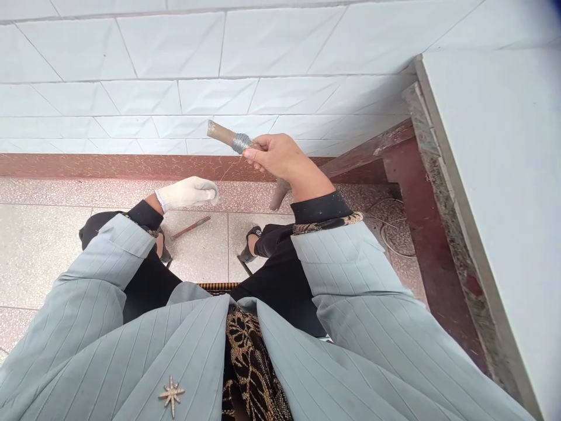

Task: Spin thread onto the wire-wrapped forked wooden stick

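My bare right hand [280, 155] is closed round a brown wooden stick [221, 133], raised in front of the tiled wall. Silver wire [241, 143] is wound in a tight coil round the stick, beside my thumb. Another brown wooden end [280, 194] shows below my right wrist; whether it belongs to the same piece is hidden by the hand. From the coil a thin strand of wire slants down toward my left hand [188, 193]. That hand wears a white glove, its fingers curled closed, and the strand fades out near the fingertips.
A reddish-brown rod [191, 227] lies on the floor between my feet. At the right stands a white-topped counter [504, 175] with a dark red support [421, 234]. A pale cable [388, 234] lies coiled on the floor beside it. White wall tiles [170, 47] rise ahead.
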Tool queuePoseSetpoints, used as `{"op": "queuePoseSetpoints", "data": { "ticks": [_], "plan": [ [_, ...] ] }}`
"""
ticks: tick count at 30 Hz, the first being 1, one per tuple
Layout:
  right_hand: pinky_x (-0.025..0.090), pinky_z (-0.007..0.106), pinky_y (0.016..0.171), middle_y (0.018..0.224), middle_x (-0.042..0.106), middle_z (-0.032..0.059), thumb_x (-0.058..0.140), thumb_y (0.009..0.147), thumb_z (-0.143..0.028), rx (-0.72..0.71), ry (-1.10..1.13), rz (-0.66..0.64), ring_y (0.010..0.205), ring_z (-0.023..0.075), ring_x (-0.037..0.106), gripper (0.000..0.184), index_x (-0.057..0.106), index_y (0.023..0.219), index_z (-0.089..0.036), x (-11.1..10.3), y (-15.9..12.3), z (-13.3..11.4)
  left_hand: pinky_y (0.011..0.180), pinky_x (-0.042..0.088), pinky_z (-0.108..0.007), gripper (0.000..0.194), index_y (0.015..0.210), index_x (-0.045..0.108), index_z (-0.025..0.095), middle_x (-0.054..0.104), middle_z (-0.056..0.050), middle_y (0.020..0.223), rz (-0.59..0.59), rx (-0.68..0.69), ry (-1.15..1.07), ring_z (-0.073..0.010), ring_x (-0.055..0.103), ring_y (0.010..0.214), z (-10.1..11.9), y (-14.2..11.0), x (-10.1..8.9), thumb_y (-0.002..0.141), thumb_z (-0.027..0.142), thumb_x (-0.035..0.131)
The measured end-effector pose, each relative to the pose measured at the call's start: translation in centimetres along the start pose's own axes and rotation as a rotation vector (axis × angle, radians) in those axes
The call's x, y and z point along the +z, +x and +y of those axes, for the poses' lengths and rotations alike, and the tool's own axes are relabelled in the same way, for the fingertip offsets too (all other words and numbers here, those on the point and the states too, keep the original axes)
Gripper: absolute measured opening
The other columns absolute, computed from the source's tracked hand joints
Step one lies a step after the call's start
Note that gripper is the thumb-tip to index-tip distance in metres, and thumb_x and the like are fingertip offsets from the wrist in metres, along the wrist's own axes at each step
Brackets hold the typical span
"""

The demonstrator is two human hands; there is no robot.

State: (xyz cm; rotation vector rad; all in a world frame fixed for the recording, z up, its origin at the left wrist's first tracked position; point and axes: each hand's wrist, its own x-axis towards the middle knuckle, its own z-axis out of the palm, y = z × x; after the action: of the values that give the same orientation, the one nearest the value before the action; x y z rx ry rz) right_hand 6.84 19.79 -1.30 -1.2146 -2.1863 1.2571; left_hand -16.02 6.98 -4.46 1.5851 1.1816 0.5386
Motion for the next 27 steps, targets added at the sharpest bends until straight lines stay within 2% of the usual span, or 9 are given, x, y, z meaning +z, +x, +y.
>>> {"op": "queuePoseSetpoints", "data": {
  "ticks": [4, 8, 13, 16, 18, 20, 21, 24, 27],
  "plan": [
    [0.039, 0.036, 0.072, 0.071, 0.056, 0.0031, 0.073, 0.093, -0.036, -0.035, -0.334, -0.016, 0.077, 0.0195, 0.051, 0.022, 0.065, 0.084, -0.018, 1.0, 1.2, 1.5, 0.064, 0.039, -0.025, 0.022, 0.083, 0.067, 0.015, 0.057, 0.001, 0.072, -0.034, 0.031, 0.004, -0.0098, 0.046, 0.062, -0.1, 0.1, 0.4, 0.095, 0.033, 0.062],
    [0.036, 0.038, 0.074, 0.076, 0.058, 0.0062, 0.072, 0.093, -0.036, -0.018, -0.512, -0.173, 0.079, 0.0217, 0.052, 0.019, 0.069, 0.086, -0.018, 1.6, 1.3, 1.6, 0.064, 0.039, -0.025, 0.020, 0.083, 0.069, 0.015, 0.059, 0.000, 0.072, 0.002, 0.023, 0.033, -0.0098, 0.047, 0.063, -0.2, 0.0, -0.1, 0.094, 0.031, 0.063],
    [0.035, 0.036, 0.070, 0.078, 0.063, 0.0051, 0.067, 0.092, -0.032, -0.101, -0.622, -0.556, 0.074, 0.0184, 0.053, 0.017, 0.070, 0.082, -0.018, 2.7, 0.4, 0.8, 0.066, 0.041, -0.026, 0.019, 0.087, 0.071, 0.014, 0.063, -0.001, 0.076, 0.032, 0.025, 0.059, -0.0095, 0.048, 0.064, -0.3, -0.4, -1.0, 0.094, 0.030, 0.063],
    [0.034, 0.032, 0.066, 0.070, 0.060, -0.0003, 0.067, 0.091, -0.031, -0.208, -0.544, -0.848, 0.067, 0.0140, 0.049, 0.016, 0.072, 0.083, -0.018, 3.5, -0.1, 0.2, 0.068, 0.044, -0.026, 0.014, 0.087, 0.070, 0.014, 0.064, 0.000, 0.077, 0.039, 0.014, 0.041, -0.0101, 0.051, 0.066, -0.5, -0.5, -1.1, 0.091, 0.027, 0.066],
    [0.034, 0.029, 0.064, 0.066, 0.057, -0.0032, 0.069, 0.091, -0.033, -0.270, -0.412, -0.964, 0.064, 0.0117, 0.048, 0.017, 0.073, 0.085, -0.017, 3.3, -0.4, -0.2, 0.068, 0.044, -0.026, 0.012, 0.089, 0.070, 0.014, 0.064, 0.000, 0.077, 0.062, 0.010, 0.016, -0.0102, 0.052, 0.066, -0.6, -0.4, -1.1, 0.091, 0.024, 0.066],
    [0.036, 0.027, 0.064, 0.067, 0.058, -0.0039, 0.072, 0.091, -0.034, -0.299, -0.222, -0.918, 0.064, 0.0107, 0.049, 0.017, 0.073, 0.088, -0.017, 2.7, -0.8, -0.6, 0.065, 0.043, -0.024, 0.011, 0.088, 0.069, 0.014, 0.062, 0.001, 0.074, 0.102, 0.008, -0.020, -0.0095, 0.050, 0.064, -0.6, -0.3, -1.2, 0.093, 0.023, 0.066],
    [0.038, 0.027, 0.064, 0.069, 0.059, -0.0036, 0.073, 0.091, -0.035, -0.296, -0.110, -0.827, 0.065, 0.0105, 0.050, 0.017, 0.072, 0.089, -0.018, 2.3, -1.0, -0.7, 0.062, 0.042, -0.023, 0.011, 0.087, 0.068, 0.014, 0.059, 0.002, 0.070, 0.129, 0.006, -0.038, -0.0090, 0.048, 0.061, -0.6, -0.2, -1.2, 0.094, 0.022, 0.065],
    [0.040, 0.025, 0.061, 0.070, 0.058, -0.0018, 0.075, 0.093, -0.038, -0.228, 0.211, -0.439, 0.063, 0.0097, 0.048, 0.025, 0.065, 0.083, -0.019, 1.4, -1.4, -0.9, 0.054, 0.035, -0.021, 0.017, 0.086, 0.066, 0.015, 0.048, 0.006, 0.061, 0.176, 0.005, -0.106, -0.0080, 0.039, 0.053, -0.7, -0.1, -1.1, 0.101, 0.021, 0.060],
    [0.042, 0.024, 0.058, 0.071, 0.058, -0.0002, 0.076, 0.096, -0.044, -0.144, 0.392, -0.150, 0.062, 0.0093, 0.047, 0.035, 0.058, 0.078, -0.020, 1.5, -1.0, -0.6, 0.050, 0.031, -0.020, 0.022, 0.086, 0.064, 0.014, 0.045, 0.006, 0.061, 0.114, 0.003, -0.163, -0.0072, 0.036, 0.051, -0.7, 0.1, -0.5, 0.106, 0.022, 0.056]
  ]
}}
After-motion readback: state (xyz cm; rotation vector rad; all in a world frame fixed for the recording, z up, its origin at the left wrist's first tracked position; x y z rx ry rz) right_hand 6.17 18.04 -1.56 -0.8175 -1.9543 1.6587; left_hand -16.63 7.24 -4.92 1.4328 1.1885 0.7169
